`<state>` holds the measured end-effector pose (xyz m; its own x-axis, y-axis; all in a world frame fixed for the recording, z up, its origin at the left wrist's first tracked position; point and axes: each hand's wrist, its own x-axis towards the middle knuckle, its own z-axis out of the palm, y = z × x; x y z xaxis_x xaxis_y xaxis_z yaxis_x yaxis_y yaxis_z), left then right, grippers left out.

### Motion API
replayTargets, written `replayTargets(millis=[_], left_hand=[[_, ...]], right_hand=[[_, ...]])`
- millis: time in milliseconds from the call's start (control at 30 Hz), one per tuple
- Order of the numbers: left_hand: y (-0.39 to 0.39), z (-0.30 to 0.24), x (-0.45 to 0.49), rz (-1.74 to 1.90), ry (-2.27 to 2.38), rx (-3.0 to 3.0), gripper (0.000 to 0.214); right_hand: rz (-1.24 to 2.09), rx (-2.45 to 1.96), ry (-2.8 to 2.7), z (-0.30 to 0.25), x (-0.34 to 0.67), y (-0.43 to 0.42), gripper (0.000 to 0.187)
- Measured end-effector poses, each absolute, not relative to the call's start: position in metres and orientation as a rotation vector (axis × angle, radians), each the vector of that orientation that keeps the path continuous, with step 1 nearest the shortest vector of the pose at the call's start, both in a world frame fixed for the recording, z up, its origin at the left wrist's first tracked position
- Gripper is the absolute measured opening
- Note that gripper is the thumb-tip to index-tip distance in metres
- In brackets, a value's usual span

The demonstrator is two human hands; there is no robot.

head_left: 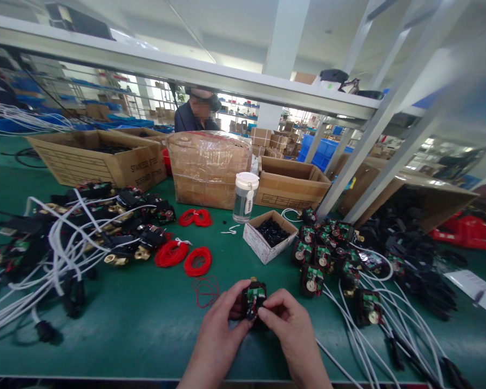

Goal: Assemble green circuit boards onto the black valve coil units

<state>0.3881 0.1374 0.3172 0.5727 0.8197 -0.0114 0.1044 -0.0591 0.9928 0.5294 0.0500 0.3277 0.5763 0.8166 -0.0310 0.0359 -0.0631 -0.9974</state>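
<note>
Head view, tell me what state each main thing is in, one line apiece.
Black device with green circuit board: board exposed, held in left hand, right hand touching it
Clear white-lidded cylindrical bottle: upright, lid on
Small white cardboard box: open, holding black parts
Large brown film-wrapped carton: closed
Brown printed cardboard carton at left: open
Thin red wire bundles: coiled

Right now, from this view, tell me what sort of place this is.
Probably an electronics assembly workshop: a green workbench bears piled black units with green circuit boards, coils of thin red wire and brown cardboard boxes.
</note>
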Motion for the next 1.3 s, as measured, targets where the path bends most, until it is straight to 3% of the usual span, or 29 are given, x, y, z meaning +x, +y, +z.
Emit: replayTargets(millis=[433,1233,1300], left_hand=[[0.139,0.320,0.388,0.673,0.802,1.552,0.064],[0.140,0.323,0.389,0.709,0.767,1.600,0.063],[0.140,0.323,0.389,0.711,0.774,1.599,0.064]], right_hand=[[0.615,-1.688,-0.877,0.329,0.530,0.051,0.016],[0.618,-1.557,-0.767,0.320,0.528,0.052,0.028],[0.507,-1.653,-0.826,0.314,0.539,0.044,0.022]])
